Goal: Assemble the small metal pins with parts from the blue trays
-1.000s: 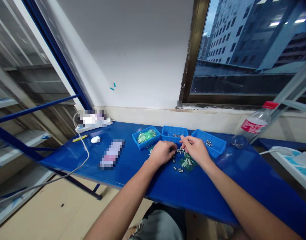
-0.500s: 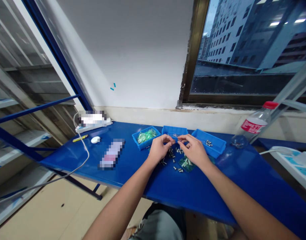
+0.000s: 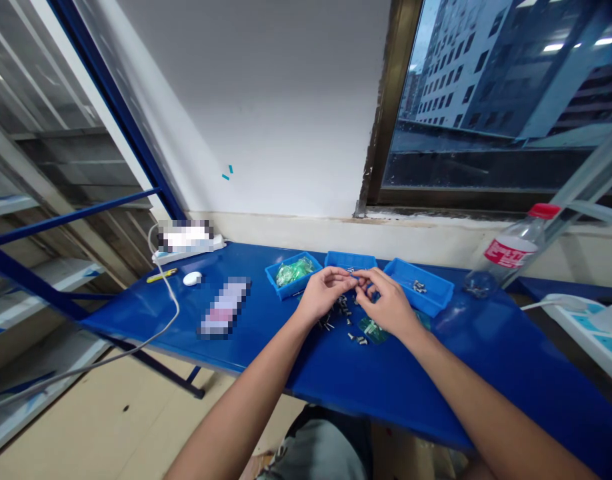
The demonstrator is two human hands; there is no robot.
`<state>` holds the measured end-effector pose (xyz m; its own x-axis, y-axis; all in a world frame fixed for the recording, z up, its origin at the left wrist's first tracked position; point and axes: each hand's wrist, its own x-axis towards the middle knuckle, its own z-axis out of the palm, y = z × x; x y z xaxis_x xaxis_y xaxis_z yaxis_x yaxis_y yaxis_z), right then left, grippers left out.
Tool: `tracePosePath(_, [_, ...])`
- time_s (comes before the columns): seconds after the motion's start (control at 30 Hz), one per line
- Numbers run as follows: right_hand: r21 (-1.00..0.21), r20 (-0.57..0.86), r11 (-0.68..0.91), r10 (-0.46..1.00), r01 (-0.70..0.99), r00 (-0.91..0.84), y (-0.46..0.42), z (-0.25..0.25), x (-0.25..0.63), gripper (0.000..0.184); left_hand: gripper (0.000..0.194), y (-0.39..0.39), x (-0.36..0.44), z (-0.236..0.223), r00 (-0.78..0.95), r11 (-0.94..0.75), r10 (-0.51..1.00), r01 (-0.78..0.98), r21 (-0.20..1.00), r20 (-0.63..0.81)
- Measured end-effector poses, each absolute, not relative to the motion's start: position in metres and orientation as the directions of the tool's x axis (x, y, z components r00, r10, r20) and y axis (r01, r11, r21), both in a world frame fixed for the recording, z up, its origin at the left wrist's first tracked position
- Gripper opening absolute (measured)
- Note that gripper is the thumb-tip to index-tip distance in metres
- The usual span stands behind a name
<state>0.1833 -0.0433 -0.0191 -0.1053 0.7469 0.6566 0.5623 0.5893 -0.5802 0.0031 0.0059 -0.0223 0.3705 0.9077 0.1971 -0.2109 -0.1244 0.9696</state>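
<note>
Tabletop point(image 3: 266, 340), blue, spreads across my feed, three blue bins point(image 3: 350, 258) along its far side. In front of the middle one, my left hand point(image 3: 322, 295) and right hand point(image 3: 386, 303) meet, fingers curled, tips close together; whether they pinch anything, I can't tell. Loose screws point(image 3: 362, 341) lie on the tabletop beneath and near them.

Yellow stick-like tool point(image 3: 162, 275), white oval puck point(image 3: 192, 279) and pixelated flat slab point(image 3: 225, 307) lay on the blue table's point(image 3: 256, 340) left side, grey cable point(image 3: 174, 303) trailed off its edge, white power strip point(image 3: 193, 252) sat behind, red-capped clear bottle point(image 3: 509, 255) stood right, near the window point(image 3: 481, 143).
</note>
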Motion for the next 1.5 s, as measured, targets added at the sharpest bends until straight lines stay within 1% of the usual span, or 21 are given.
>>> tracePosePath(0.07, [-0.592,0.648,0.577,0.756,0.562,-0.094,-0.043,-0.020,0.184,0.017,0.047,0.003,0.003,-0.021,0.388,-0.151,0.898,-0.175,0.973,0.209])
tracePosePath(0.13, [-0.631,0.624,0.552,0.778,0.545,-0.066,-0.042,-0.022,0.186,0.014,0.046,0.000,0.003,-0.020,0.409,-0.194,0.887,-0.088,0.977,0.213])
tracePosePath(0.23, [-0.692,0.577,0.508,0.816,0.514,-0.030,-0.040,-0.025,0.189,0.015,0.045,-0.004,0.001,-0.017,0.444,-0.269,0.870,0.064,0.961,0.213])
tracePosePath(0.3, [-0.694,0.560,0.498,0.828,0.520,-0.044,-0.039,-0.026,0.189,0.015,0.041,-0.004,-0.001,-0.017,0.444,-0.308,0.867,0.127,0.943,0.224])
tracePosePath(0.43, [-0.678,0.556,0.505,0.827,0.533,-0.077,-0.039,-0.024,0.188,0.019,0.035,0.000,-0.003,-0.021,0.395,-0.342,0.884,0.187,0.921,0.248])
tracePosePath(0.57, [-0.755,0.494,0.448,0.869,0.478,-0.035,-0.039,-0.025,0.188,0.018,0.027,0.001,-0.002,-0.024,0.381,-0.378,0.883,0.231,0.896,0.274])
tracePosePath(0.67, [-0.810,0.440,0.386,0.898,0.441,0.022,-0.037,-0.028,0.189,0.019,0.021,-0.001,-0.002,-0.021,0.393,-0.459,0.856,0.285,0.841,0.334])
tracePosePath(0.8, [-0.842,0.400,0.351,0.916,0.409,0.037,-0.035,-0.033,0.189,0.022,0.016,-0.002,-0.002,-0.020,0.408,-0.526,0.832,0.365,0.768,0.376])
tracePosePath(0.9, [-0.856,0.382,0.336,0.923,0.392,0.044,-0.033,-0.037,0.189,0.021,0.019,-0.001,-0.002,-0.023,0.391,-0.510,0.844,0.374,0.775,0.367])
tracePosePath(1.07, [-0.882,0.367,0.337,0.930,0.330,0.031,-0.029,-0.044,0.188,0.021,0.028,-0.001,-0.001,-0.023,0.364,-0.492,0.853,0.320,0.810,0.374])
tracePosePath(1.2, [-0.846,0.396,0.364,0.918,0.389,0.002,-0.031,-0.041,0.187,0.019,0.030,-0.004,0.000,-0.018,0.357,-0.502,0.848,0.310,0.807,0.391])
tracePosePath(1.27, [-0.806,0.432,0.393,0.902,0.443,-0.015,-0.033,-0.037,0.186,0.019,0.024,-0.006,0.000,-0.016,0.361,-0.512,0.843,0.312,0.801,0.398])
tracePosePath(1.37, [-0.742,0.483,0.420,0.876,0.523,-0.018,-0.035,-0.033,0.187,0.017,0.017,-0.007,0.000,-0.012,0.368,-0.529,0.838,0.365,0.766,0.403])
tracePosePath(1.43, [-0.741,0.488,0.417,0.873,0.526,-0.004,-0.035,-0.032,0.188,0.015,0.022,-0.009,-0.001,-0.010,0.373,-0.529,0.840,0.397,0.750,0.395])
tracePosePath(1.5, [-0.766,0.475,0.409,0.880,0.496,0.008,-0.035,-0.033,0.189,0.016,0.028,-0.010,-0.001,-0.008,0.392,-0.519,0.841,0.390,0.761,0.373])
